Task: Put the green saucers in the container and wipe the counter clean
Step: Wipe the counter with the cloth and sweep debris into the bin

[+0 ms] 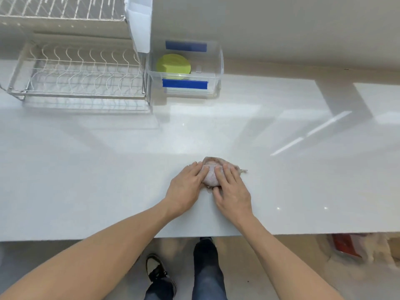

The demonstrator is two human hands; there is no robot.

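Head view, looking down on a glossy white counter [86, 169], and both hands are on a crumpled pinkish-grey cloth [211, 174] near the counter's front edge. The left hand [186, 187] lies on the cloth's left side, fingers straight and close together, pressing flat on the fabric with nothing curled round it. The right hand [232, 191] covers the cloth's right side, fingers spread and laid over the bunched top, thumb down at the cloth's near edge; it presses rather than grips, as far as this angle shows. A frayed corner of the cloth pokes out beyond the right hand's fingertips.

Now up from the cloth, well apart from it at the back of the counter, stands a clear plastic container with blue clip handles [218, 61]. Inside it, toward its left side, sit the lime-green round saucers [173, 63], stacked; how many there are I cannot tell. Just left of the container stands a white wire dish rack [78, 76], with a second wire shelf above it. A white sheet [139, 24] hangs at the rack's right end, over the container's back left corner.

Below the counter's front edge, the person's jeans and a dark shoe [159, 272] show on a pale floor, and a red object [346, 245] lies blurred off to the right.
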